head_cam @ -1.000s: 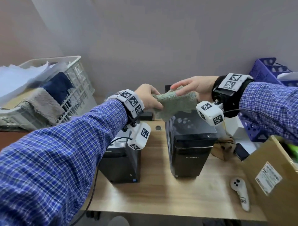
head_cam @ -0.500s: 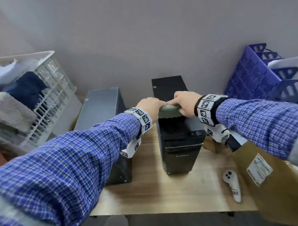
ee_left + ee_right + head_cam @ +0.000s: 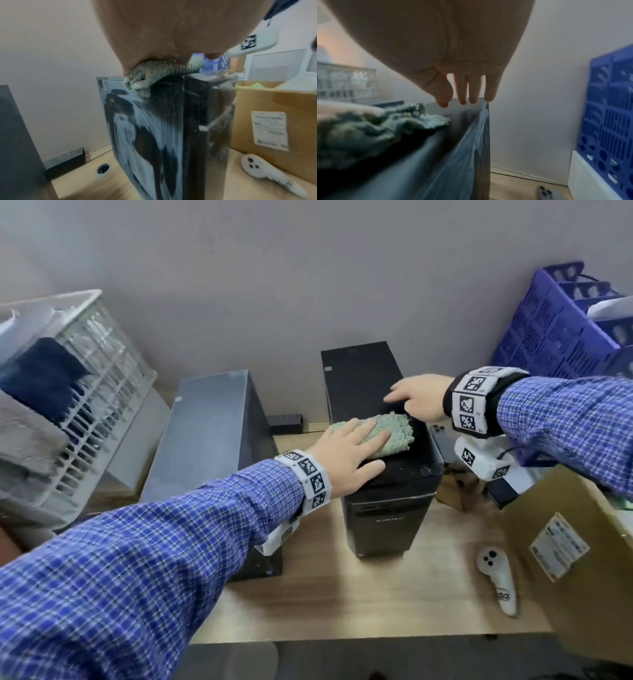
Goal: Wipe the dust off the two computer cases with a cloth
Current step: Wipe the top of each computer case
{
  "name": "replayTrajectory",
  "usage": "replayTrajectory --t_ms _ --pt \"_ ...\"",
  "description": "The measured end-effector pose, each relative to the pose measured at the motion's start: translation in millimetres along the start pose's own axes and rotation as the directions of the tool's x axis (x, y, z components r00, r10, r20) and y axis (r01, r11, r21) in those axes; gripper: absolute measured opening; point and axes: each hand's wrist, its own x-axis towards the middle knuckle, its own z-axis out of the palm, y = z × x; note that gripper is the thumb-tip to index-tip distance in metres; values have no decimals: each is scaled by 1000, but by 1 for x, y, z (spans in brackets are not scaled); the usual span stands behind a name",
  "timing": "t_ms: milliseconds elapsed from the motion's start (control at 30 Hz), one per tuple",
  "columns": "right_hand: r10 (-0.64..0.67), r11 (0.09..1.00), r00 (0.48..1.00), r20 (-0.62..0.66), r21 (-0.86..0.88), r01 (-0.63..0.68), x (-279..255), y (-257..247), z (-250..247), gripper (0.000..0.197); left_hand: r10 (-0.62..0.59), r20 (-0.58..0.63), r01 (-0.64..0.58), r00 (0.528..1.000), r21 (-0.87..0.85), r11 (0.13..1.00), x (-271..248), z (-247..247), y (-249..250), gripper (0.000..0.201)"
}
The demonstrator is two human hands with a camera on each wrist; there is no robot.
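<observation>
Atop right case (image 3: 376, 392), left hand (image 3: 346, 460) pressing cloth (image 3: 496, 436), wrist-view dust streaks

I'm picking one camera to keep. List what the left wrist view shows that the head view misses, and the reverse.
Left wrist only: dust streaks down the right computer case's side panel, and a cable hole in the desk.
Head only: the white basket, the right hand flat on the case top.
Both: left hand pressing the green cloth, white controller, cardboard box.

Green cloth (image 3: 380, 436), black case (image 3: 387, 501), blue-checked sleeves (image 3: 154, 559).
</observation>
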Motion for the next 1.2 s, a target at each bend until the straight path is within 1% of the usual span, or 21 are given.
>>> replayTrajectory --t_ms 67,100,167,233,300,367,433,467,600,733,833,900,933,967,1033,1100,1133,1200 --pt "10 994 995 99 -108 1 0 -8 8 62 22 -4 -22 1000 -50 998 -14 1 5 62" --pt "17 988 993 118 -156 1 -3 -12 10 63 28 -9 -29 1000 -72 997 -22 2 11 61" --pt "15 969 993 113 -246 13 -5 -17 13 64 29 4 -28 1000 -99 995 -35 9 21 62" --pt "22 955 994 108 -296 12 -8 -18 14 63 8 27 -4 1000 -145 989 -37 11 23 63" --pt "14 945 995 94 -325 17 -8 -19 15 58 -23 32 27 999 -158 987 -25 7 21 65" --pt "-4 942 997 79 -335 30 -9 -21 16 51 -86 5 86 996 -128 988 -3 1 16 68" --pt "5 947 997 72 -321 18 -11 -23 15 46 -175 25 176 984 -139 974 13 -4 9 64" --pt "17 953 997 72 -304 6 -12 -23 14 46 -192 25 194 981 -155 969 17 -4 7 63" --pt "33 967 996 78 -255 -12 -16 -28 8 44 -168 -21 159 986 -223 962 4 8 9 63" --pt "82 982 995 60 -175 -70 -19 -37 0 47 -167 -39 147 985 -303 941 -13 17 12 61" --pt "130 987 992 7 -95 -128 -24 -48 0 36 -189 -120 135 975 -358 924 -10 3 13 52" --pt "179 983 984 8 -49 -178 -28 -54 1 30 -202 -156 135 967 -361 923 -6 -4 10 48" --pt "205 979 979 10 -29 -204 -30 -54 2 30 -226 -162 155 960 -363 919 -6 -6 5 46" --pt "221 975 975 10 -6 -221 -33 -53 1 33 -268 -163 192 950 -371 908 -7 -7 -1 45" --pt "246 969 969 31 21 -247 -41 -52 0 43 -384 -153 296 910 -408 864 -9 -9 -13 42" --pt "252 967 965 74 2 -253 -49 -58 1 61 -483 -120 388 867 -444 808 -12 -13 -22 41" --pt "256 967 962 97 -15 -256 -53 -64 2 71 -512 -101 418 853 -457 785 -12 -16 -24 42" --pt "286 958 950 123 -64 -280 -59 -81 8 92 -541 -65 449 839 -479 754 -11 -20 -25 43"
